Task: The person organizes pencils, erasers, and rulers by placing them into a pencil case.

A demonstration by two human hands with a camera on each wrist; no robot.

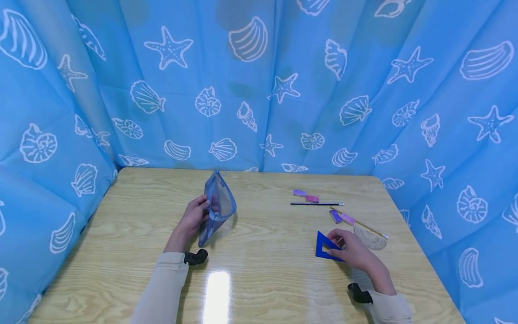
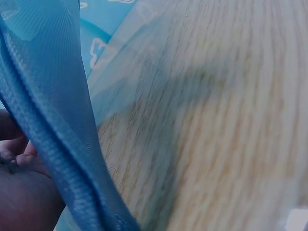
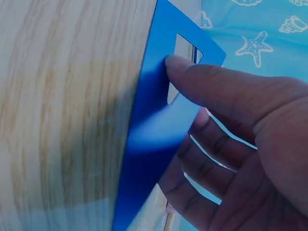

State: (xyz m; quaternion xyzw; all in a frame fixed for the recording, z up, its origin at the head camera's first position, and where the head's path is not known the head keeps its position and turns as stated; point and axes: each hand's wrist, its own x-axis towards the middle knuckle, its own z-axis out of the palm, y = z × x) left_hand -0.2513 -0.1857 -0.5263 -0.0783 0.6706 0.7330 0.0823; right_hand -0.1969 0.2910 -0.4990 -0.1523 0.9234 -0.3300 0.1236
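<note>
My left hand (image 1: 195,217) grips a blue mesh zip pouch (image 1: 224,204) by its side, with the pouch's mouth spread apart. In the left wrist view the mesh pouch (image 2: 53,106) fills the left side, and part of the left hand (image 2: 24,187) shows behind its zip edge. Over the right part of the table, my right hand (image 1: 355,249) pinches a blue set square (image 1: 321,252) that has a triangular cut-out. The right wrist view shows the thumb (image 3: 216,86) across the face of the set square (image 3: 154,115), the other fingers behind it.
Beyond the right hand lie a clear protractor (image 1: 374,240), a yellow pencil (image 1: 370,228), a dark pencil (image 1: 315,204) and several small erasers (image 1: 299,193) in purple and pink. The wooden table (image 1: 267,270) meets a blue shell-print curtain (image 1: 259,121) at the back and sides.
</note>
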